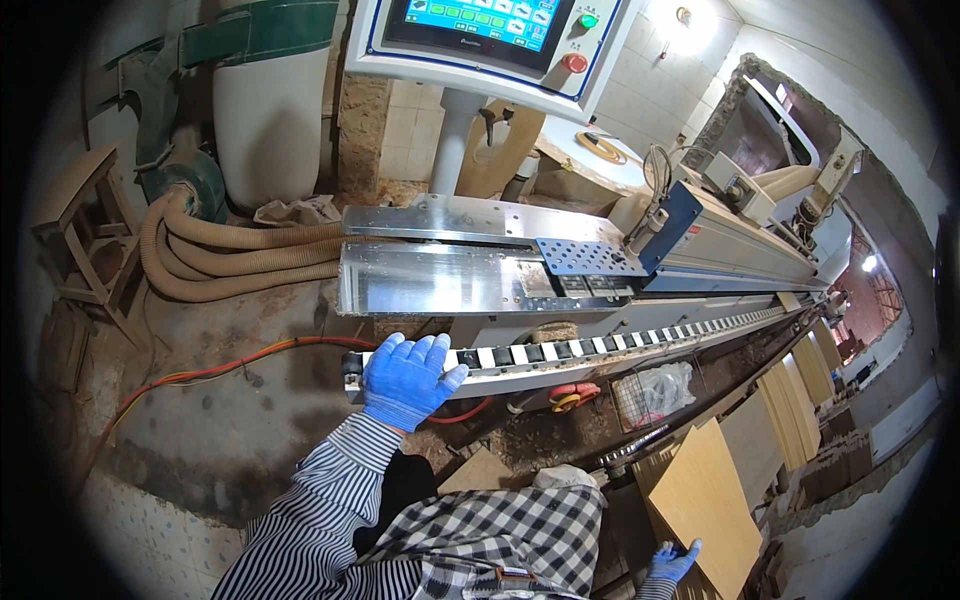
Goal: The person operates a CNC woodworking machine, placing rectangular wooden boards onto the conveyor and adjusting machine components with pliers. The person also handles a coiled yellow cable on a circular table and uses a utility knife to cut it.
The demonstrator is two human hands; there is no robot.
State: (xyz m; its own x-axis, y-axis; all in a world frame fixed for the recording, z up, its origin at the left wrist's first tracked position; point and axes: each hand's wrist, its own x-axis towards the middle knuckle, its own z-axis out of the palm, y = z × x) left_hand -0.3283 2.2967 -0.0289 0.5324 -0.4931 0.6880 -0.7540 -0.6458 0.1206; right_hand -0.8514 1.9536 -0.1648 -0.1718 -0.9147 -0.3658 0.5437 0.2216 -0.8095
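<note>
My left hand [408,382], in a blue glove, lies with its fingers stretched out on the near end of a long roller rail [540,362]. The rail's short white and black segments run off to the far right. At the lower right my right hand [673,562], also gloved in blue, is at the edge of a thin, light-brown wooden panel [708,500]. One digit lies over the panel's face; the others are partly hidden at the edge. The panel lies tilted across more boards. Behind the rail stands a long machine [740,235] with a shiny metal table [430,280].
Above the table stands a control screen [480,22] with a red button [574,63]. Ribbed hoses [240,262] come from the left, near a wooden stool [95,225]. An orange cable [200,370] crosses the floor. Stacked boards [790,410] line the right.
</note>
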